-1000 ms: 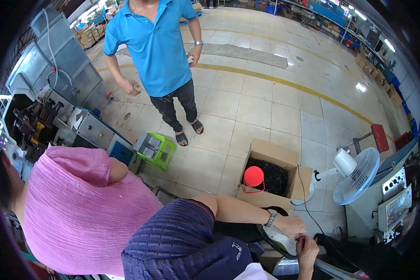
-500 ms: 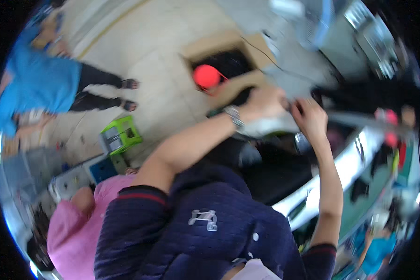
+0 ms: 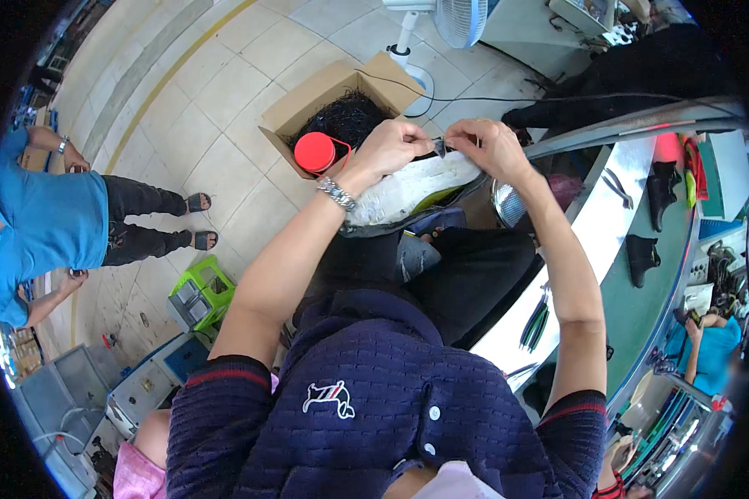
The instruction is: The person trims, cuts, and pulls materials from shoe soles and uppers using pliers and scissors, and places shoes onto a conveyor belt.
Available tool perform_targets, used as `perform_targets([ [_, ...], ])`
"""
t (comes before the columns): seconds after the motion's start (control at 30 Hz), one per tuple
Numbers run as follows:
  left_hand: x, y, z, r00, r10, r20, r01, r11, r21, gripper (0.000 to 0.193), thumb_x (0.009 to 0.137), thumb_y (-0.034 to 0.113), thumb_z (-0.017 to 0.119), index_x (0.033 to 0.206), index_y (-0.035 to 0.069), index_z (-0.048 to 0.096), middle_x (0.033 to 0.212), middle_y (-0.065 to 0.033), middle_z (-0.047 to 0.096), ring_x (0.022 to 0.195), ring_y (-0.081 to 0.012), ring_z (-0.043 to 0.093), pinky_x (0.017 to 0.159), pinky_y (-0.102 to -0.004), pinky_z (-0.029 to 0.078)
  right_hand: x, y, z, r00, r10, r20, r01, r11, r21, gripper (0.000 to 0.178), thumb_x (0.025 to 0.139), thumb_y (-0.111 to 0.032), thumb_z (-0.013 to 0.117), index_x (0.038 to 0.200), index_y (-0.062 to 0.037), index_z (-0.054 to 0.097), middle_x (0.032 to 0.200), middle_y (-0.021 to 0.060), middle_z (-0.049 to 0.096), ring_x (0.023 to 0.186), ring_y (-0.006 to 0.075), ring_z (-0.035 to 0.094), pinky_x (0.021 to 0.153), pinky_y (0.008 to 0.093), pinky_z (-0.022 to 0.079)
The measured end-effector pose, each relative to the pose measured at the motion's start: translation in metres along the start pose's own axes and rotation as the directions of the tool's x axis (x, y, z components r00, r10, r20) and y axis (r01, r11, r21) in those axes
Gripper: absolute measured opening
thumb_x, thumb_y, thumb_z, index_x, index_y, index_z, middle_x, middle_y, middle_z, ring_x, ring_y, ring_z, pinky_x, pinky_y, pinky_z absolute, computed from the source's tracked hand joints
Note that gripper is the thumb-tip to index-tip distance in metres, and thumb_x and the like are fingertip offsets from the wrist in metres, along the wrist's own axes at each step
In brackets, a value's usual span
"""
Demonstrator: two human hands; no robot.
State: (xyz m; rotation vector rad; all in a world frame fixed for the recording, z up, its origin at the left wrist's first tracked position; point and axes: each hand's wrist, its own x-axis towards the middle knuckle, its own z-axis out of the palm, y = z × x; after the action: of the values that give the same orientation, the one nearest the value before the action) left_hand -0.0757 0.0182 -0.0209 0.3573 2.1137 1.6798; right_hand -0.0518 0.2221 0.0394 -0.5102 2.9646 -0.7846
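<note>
Fingers pinched, my left hand [image 3: 394,148] holds one side of a small dark piece [image 3: 439,147]. At its other side, my right hand [image 3: 493,150] grips it with bent fingers. What kind of thing this piece is, I cannot make out. Just below both hands lies a long white, scuffed surface with a dark rim [image 3: 416,190], above my lap. A round silvery mesh thing [image 3: 508,202] shows beside my right wrist.
Ahead on the tiled floor stands a cardboard box [image 3: 279,112] full of black strands, with a red-lidded container [image 3: 314,152] at its near edge. A fan [image 3: 460,21] is beyond. To the right, a white bench [image 3: 587,216] carries pliers [image 3: 534,323]; black shoes [image 3: 642,259] lie on a green conveyor. People stand left and right.
My hands have shifted left in the picture and hold a small dark piece between them. The white surface beneath them now shows clearly. The view has turned and sharpened.
</note>
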Motion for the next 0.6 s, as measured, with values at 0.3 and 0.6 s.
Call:
perform_targets([
  [0.3, 0.007, 0.031, -0.017, 0.943, 0.152, 0.296, -0.251, 0.909, 0.332, 0.02, 0.07, 0.019, 0.072, 0.082, 0.004, 0.069, 0.073, -0.0098, 0.066, 0.067, -0.0182, 0.062, 0.063, -0.0299, 0.047, 0.02, -0.002, -0.025, 0.924, -0.238, 0.299, 0.265, 0.963, -0.054, 0.024, 0.077, -0.01, 0.066, 0.1, -0.0165, 0.068, 0.083, 0.0024, 0.065, 0.083, 0.0235, 0.062, 0.073, 0.0354, 0.05],
  [0.6, -0.001, 0.028, -0.007, 0.969, 0.166, 0.181, -0.221, 0.911, 0.348, 0.018, 0.08, 0.016, 0.066, 0.087, -0.001, 0.064, 0.075, -0.0169, 0.065, 0.067, -0.0232, 0.064, 0.062, -0.0324, 0.047, 0.003, -0.005, 0.013, 0.903, -0.429, 0.018, 0.418, 0.87, -0.262, 0.009, 0.08, -0.014, 0.061, 0.086, -0.0084, 0.057, 0.073, 0.0069, 0.06, 0.075, 0.0261, 0.06, 0.066, 0.0389, 0.049],
])
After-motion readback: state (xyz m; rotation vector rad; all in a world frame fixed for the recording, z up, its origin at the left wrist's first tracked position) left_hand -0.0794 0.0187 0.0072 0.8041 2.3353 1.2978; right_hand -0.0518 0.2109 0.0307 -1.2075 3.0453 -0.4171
